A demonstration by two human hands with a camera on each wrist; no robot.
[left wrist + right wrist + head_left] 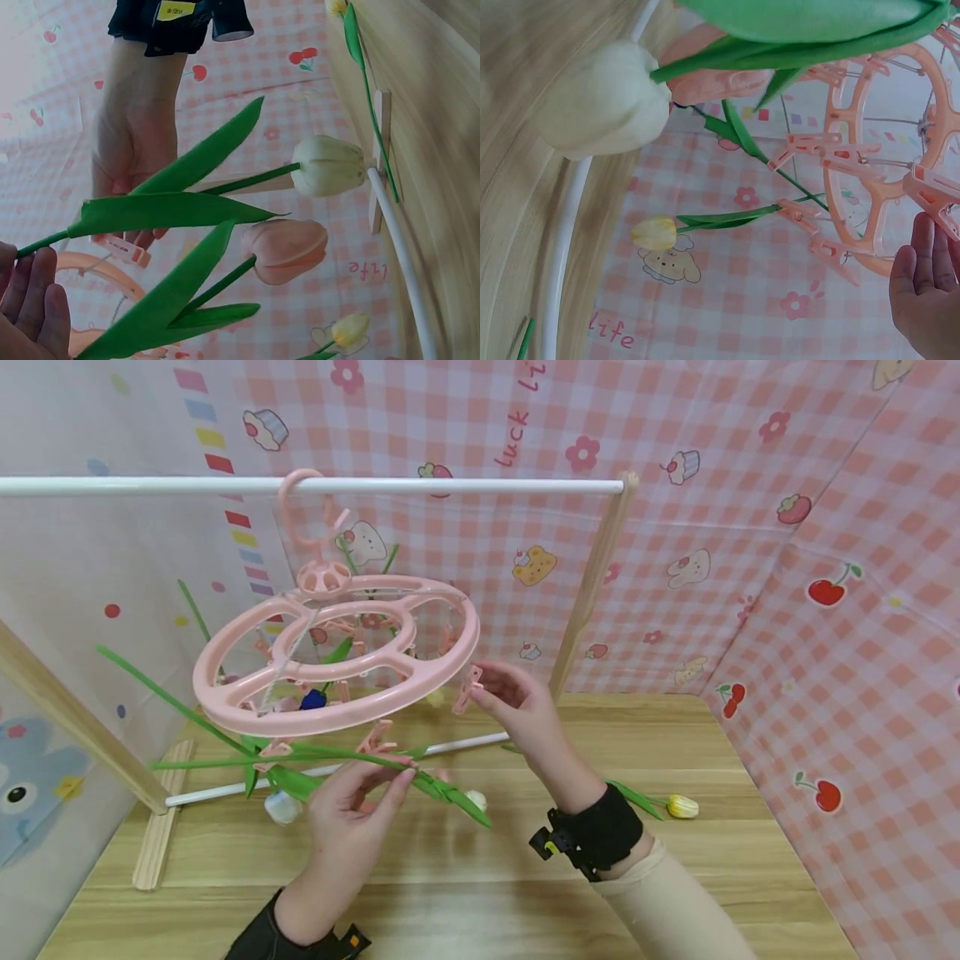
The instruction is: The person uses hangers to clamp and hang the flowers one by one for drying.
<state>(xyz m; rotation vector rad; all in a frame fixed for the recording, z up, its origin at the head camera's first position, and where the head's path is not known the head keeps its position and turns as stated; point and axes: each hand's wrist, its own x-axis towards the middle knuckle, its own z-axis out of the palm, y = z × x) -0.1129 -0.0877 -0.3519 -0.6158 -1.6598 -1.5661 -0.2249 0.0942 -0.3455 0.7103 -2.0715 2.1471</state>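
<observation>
A pink round clip hanger (442, 672) hangs by its hook from a white rail, with several pink clothespins around its rings. My left hand (348, 827) pinches the green stem of a white tulip (330, 165) near its leaves, below the hanger's front edge. The flower head points down and away from me. At the hanger's right edge, my right hand (525, 710) pinches a pink clothespin (468, 689) between thumb and fingers. A pink tulip (285, 251) hangs beside the white one. Between the two hands there is a gap; the stem's free end extends leftward.
The white rail (465, 486) stands on wooden posts (592, 593), with a lower white bar near the table (637, 893). A yellow tulip (682, 807) lies on the table at right. Other tulips hang from the hanger, including a blue one (313, 699) and a pale one (282, 807).
</observation>
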